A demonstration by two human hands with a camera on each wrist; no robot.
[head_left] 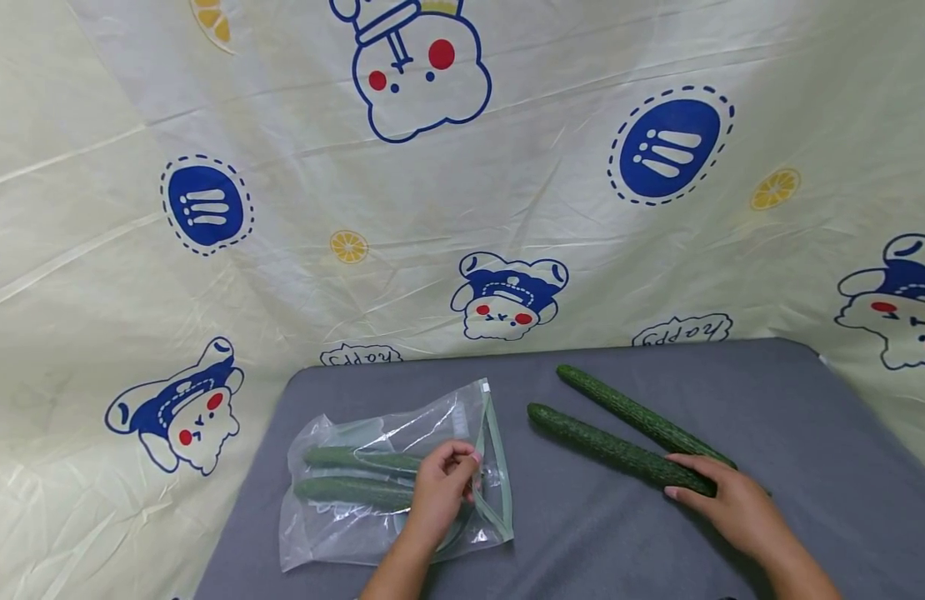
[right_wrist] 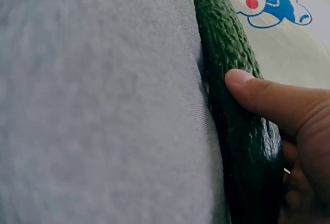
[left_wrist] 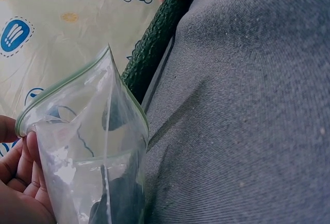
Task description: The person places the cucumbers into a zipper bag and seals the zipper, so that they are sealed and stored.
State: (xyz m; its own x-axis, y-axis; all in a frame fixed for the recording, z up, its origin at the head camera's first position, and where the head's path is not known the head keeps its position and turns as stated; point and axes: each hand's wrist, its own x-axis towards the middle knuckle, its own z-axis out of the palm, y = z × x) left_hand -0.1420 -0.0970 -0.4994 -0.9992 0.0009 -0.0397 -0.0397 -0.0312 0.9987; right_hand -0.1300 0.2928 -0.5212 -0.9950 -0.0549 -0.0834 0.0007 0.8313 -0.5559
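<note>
A clear zip bag (head_left: 357, 533) with a pale green rim lies on the left of the table, its mouth facing right and parted. Two cucumbers (head_left: 346, 492) show through its film. My left hand (head_left: 442, 483) pinches the bag's rim between thumb and fingers; the left wrist view shows the green edge (left_wrist: 62, 87) held there. On the right, my right hand (head_left: 732, 504) grips the near end of a dark green bumpy cucumber (head_left: 605, 442), with the thumb (right_wrist: 242, 82) along its side. That cucumber's far end points toward the bag mouth.
Another loose cucumber (head_left: 642, 412) lies behind the gripped one, nearly parallel to it. Grey cloth covers the table (head_left: 792, 400). A pale printed sheet (head_left: 402, 192) with cartoon figures hangs behind the table's back edge.
</note>
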